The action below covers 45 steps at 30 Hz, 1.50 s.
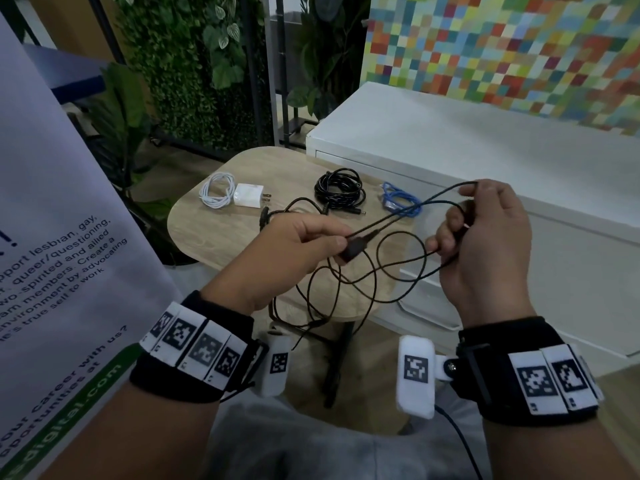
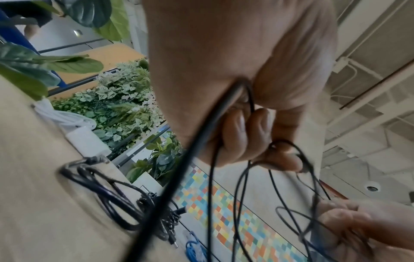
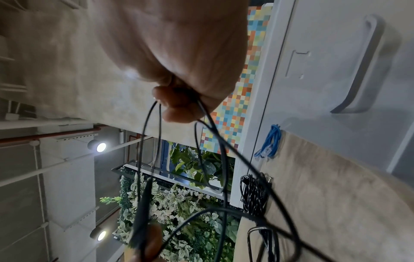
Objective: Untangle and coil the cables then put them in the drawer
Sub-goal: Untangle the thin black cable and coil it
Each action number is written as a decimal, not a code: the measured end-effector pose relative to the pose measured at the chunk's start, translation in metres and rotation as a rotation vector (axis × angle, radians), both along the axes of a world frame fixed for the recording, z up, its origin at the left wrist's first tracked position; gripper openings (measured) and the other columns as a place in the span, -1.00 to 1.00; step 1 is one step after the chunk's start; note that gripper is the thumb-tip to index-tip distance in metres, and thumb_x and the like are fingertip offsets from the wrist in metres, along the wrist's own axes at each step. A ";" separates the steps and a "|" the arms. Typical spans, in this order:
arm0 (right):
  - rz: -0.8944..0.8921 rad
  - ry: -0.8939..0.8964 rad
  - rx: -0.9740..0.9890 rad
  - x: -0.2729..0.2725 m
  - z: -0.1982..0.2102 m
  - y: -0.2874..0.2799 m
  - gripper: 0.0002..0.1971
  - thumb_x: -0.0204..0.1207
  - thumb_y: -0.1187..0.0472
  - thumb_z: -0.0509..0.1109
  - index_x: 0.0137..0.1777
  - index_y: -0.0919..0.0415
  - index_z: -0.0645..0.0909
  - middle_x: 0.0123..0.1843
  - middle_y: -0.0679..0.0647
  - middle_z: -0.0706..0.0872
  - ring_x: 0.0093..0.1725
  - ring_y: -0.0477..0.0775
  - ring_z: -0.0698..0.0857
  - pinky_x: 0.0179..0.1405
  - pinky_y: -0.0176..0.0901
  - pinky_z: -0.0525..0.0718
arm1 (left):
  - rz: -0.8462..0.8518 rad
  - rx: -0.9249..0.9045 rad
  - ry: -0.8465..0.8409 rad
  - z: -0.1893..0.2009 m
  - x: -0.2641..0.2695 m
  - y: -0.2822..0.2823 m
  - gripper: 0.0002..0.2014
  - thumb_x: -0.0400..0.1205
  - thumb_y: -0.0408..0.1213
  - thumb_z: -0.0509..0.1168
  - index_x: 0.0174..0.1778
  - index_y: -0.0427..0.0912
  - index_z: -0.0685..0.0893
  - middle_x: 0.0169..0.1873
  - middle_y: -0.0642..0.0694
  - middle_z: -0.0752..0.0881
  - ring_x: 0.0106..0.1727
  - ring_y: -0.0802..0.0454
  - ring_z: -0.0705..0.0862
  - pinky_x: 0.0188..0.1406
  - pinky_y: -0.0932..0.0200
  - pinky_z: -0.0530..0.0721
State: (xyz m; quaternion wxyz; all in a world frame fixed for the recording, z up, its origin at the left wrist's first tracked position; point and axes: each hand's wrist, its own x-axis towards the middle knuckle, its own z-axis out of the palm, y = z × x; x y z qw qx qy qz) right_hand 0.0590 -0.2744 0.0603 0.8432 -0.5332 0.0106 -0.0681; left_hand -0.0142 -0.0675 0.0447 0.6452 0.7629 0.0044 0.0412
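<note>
Both hands are raised above the near edge of a small wooden counter [image 1: 207, 233], working one thin black cable [image 1: 375, 271]. The left hand [image 1: 294, 244] has its grip closed on the cable's thick black junction piece [image 1: 355, 247], pinched between thumb and fingers, and from that piece two thin strands run up and to the right. The right hand [image 1: 485, 244] has its grip curled around those strands: thumb and forefinger pinch the top strand, and the lower fingers [image 1: 446, 233] are hooked around further loops. Below and between the hands the rest of the cable hangs in loose crossed loops, some lying on the counter and one part drooping over its near edge. The left wrist view shows the left fingers [image 2: 237, 134] folded over several strands, with the junction piece running out of the fist as a blurred dark bar. The right wrist view shows the right hand [image 3: 179, 58] bunched tight over the strands. Farther back on the counter lie a coiled white cable [image 1: 216, 195] at the far left, a white charger plug [image 1: 247, 195] just beside it, a coiled black cable [image 1: 339, 190] in the middle and a bundled blue cable [image 1: 398, 199] to the right, close to the white drawer unit [image 1: 519, 161] that stands against the counter's right side. Its drawers are shut. A printed banner [image 1: 52, 237] stands at the left, and a plant wall [image 1: 194, 74] fills the far side.
</note>
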 end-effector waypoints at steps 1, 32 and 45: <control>-0.036 0.012 0.023 0.001 0.001 -0.001 -0.73 0.84 0.18 0.10 -0.08 0.11 0.53 -0.47 0.06 0.43 -0.61 0.06 0.30 -0.53 -0.17 0.47 | 0.016 -0.001 0.006 0.000 0.000 0.000 -0.82 0.74 -0.54 0.29 0.11 -0.39 0.81 -0.39 0.07 0.78 -0.56 0.32 0.54 -0.56 0.50 0.38; 0.480 -0.164 -0.759 -0.013 -0.036 0.019 -0.75 0.60 0.11 0.56 0.23 -0.17 0.75 0.16 -0.17 0.83 0.03 0.03 0.80 -0.03 0.06 0.76 | 0.187 0.002 -0.342 0.039 0.000 -0.007 -0.78 0.79 -0.49 0.24 0.14 -0.22 0.79 -0.30 -0.13 0.72 -0.51 0.34 0.57 -0.42 0.57 0.44; 0.435 -0.131 -0.422 -0.009 -0.031 0.016 -0.82 0.66 0.44 0.42 0.02 0.19 0.80 -0.27 0.17 0.76 -0.21 0.15 0.78 -0.22 0.02 0.76 | 0.428 -0.281 -0.455 0.036 0.000 0.010 -0.73 0.82 -0.43 0.19 0.10 -0.05 0.77 -0.28 0.02 0.76 -0.59 0.08 0.22 -0.60 0.09 0.12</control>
